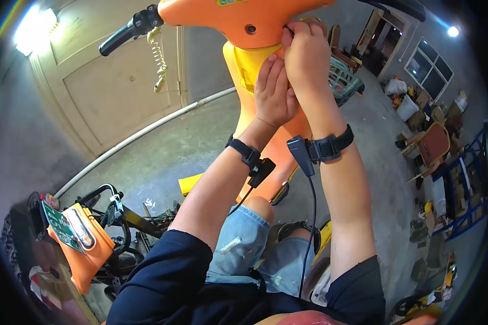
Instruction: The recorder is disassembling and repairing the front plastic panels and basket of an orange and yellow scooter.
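Working at scooter (238, 21) head panel: left hand (274, 92) pressed flat on column, right hand (305, 54) fingertips pinching panel edge.

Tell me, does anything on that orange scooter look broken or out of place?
Nothing on the orange scooter looks broken where the left hand and right hand press its front panel. A loose orange body panel lies apart at lower left.
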Tool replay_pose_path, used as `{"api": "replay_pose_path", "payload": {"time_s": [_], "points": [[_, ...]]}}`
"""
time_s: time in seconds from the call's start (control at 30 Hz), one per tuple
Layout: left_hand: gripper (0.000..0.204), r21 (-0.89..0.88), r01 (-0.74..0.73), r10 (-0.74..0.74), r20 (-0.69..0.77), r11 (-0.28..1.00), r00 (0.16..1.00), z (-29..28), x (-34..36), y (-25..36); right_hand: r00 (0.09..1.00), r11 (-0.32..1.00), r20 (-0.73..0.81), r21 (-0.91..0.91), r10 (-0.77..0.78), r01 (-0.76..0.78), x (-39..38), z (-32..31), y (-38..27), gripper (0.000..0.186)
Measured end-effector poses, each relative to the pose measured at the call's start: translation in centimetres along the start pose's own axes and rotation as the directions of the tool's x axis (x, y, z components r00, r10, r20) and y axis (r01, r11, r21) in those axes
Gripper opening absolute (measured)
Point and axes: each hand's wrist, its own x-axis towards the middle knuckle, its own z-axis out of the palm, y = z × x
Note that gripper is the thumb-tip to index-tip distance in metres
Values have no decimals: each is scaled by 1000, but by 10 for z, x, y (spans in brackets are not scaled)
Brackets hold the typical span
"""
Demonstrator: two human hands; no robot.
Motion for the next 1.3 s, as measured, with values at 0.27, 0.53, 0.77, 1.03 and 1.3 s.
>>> {"api": "replay_pose_path", "payload": {"time_s": [0.27,0.53,0.77,1.03,1.3], "points": [[49,-64,14,-14,-1,998,1000,0,0,1,991,972,-24,199,134,-127,-2,4,4,19],[48,-59,12,-11,3,998,1000,-2,4,1,969,948,57,199,241,-247,-1,1,6,21],[47,-60,33,-33,-1,998,999,-3,6,4,872,880,279,145,402,-452,14,-4,4,29],[46,-79,29,-28,7,996,1000,-6,10,7,833,849,479,283,279,-447,25,-14,22,38],[45,-80,23,-22,16,997,1000,-6,10,7,848,879,473,265,240,-396,28,-11,27,36]]}}
